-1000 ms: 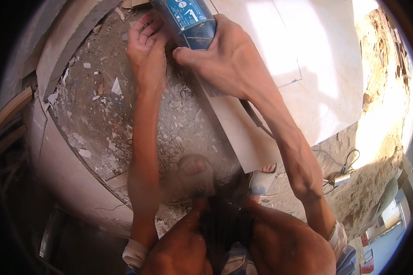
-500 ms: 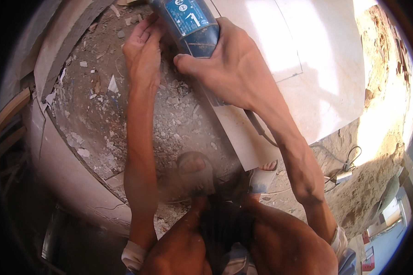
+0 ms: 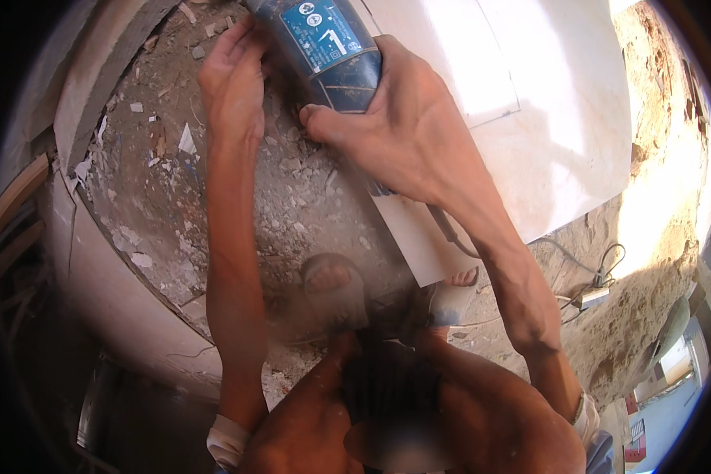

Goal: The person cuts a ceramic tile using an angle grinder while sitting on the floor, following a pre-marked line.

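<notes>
My right hand (image 3: pixel 411 126) is closed around the rear of a blue angle grinder (image 3: pixel 332 55), thumb on its left side. The grinder lies along the left edge of a large pale tile (image 3: pixel 561 166), and its front end is out of the picture. My left hand (image 3: pixel 233 87) is beside the grinder's left side with its fingers curled. What those fingers grip is hidden. A dark power cord (image 3: pixel 444 225) runs from below my right wrist. Dust hangs in the air over my feet.
Rubble and broken chips (image 3: pixel 166 158) cover the ground to the left, bordered by a curved pale ledge (image 3: pixel 110 292). My sandalled feet (image 3: pixel 332 284) are close to the tile's near corner. At the right, a looped cable (image 3: pixel 604 265) meets a small white box (image 3: pixel 592 298) on sandy ground.
The grinder and my right hand have come slightly toward me along the tile's edge. My left hand has shifted a little to the left in the picture.
</notes>
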### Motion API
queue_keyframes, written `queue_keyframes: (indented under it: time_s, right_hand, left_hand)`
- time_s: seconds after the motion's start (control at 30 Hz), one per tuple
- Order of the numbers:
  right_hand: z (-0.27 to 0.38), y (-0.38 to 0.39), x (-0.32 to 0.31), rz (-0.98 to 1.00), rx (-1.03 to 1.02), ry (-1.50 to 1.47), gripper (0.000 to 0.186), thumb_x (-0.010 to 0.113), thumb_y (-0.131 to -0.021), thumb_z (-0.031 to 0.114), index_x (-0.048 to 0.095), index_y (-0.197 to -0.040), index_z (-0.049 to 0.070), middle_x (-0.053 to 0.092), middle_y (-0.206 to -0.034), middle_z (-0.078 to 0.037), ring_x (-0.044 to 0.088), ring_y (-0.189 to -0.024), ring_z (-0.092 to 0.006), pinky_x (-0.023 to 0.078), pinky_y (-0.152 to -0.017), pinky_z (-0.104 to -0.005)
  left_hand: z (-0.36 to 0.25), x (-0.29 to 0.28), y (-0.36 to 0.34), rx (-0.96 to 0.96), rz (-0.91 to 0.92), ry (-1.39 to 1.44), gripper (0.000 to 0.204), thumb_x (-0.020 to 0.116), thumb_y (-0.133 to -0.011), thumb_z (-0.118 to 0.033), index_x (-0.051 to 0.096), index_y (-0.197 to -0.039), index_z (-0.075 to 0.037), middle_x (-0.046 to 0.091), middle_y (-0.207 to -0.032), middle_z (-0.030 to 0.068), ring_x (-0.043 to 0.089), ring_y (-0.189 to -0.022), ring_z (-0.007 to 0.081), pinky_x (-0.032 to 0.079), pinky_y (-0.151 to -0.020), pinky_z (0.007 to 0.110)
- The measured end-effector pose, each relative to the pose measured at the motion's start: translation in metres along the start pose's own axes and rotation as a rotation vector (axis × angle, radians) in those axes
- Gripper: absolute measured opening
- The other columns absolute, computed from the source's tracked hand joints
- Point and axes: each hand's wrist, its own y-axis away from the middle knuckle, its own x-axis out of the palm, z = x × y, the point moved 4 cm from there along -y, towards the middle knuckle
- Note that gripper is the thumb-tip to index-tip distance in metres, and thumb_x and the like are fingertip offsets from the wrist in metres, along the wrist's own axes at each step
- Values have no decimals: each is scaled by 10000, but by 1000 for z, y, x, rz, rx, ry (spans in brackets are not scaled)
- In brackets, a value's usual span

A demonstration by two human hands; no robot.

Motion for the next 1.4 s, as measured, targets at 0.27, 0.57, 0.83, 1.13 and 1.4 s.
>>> queue_keyframes:
  time_s: [0.27,0.57,0.83,1.13,1.4]
  right_hand:
    - [-1,10,-5,6,37,35,547,839,-801,249,605,-1030,-190,701,-750,-279,768,-727,-362,597,-655,-438]
    - [1,21,-7,36,68,12,565,843,-810,246,589,-1053,-196,696,-742,-257,763,-707,-345,591,-640,-423]
    - [-4,32,-9,51,69,0,586,848,-829,252,576,-1093,-195,699,-745,-261,764,-706,-339,593,-640,-418]
    - [-6,41,-12,103,203,9,680,868,-817,316,632,-1289,-113,757,-998,-216,730,-891,-268,589,-832,-402]
    - [-8,48,-14,114,211,4,683,859,-813,319,632,-1286,-118,759,-1005,-222,728,-886,-272,589,-830,-406]
  left_hand:
    - [8,-2,-5,1,14,19,326,691,-1091,-102,620,-1377,38,752,-1204,107,747,-1031,152,611,-909,288]
    - [10,-9,-9,2,41,26,350,694,-1098,-125,614,-1397,38,760,-1221,116,760,-1038,163,618,-913,292]
    - [8,-7,-6,-14,47,-12,358,680,-1104,-131,617,-1416,33,761,-1243,108,751,-1062,161,610,-932,301]
    - [11,-10,-9,22,41,-26,370,645,-1122,-115,609,-1459,33,754,-1273,90,725,-1077,130,593,-938,286]
    - [14,-13,-11,50,14,-70,416,659,-1115,-110,604,-1500,36,748,-1282,78,703,-1028,95,559,-846,249]
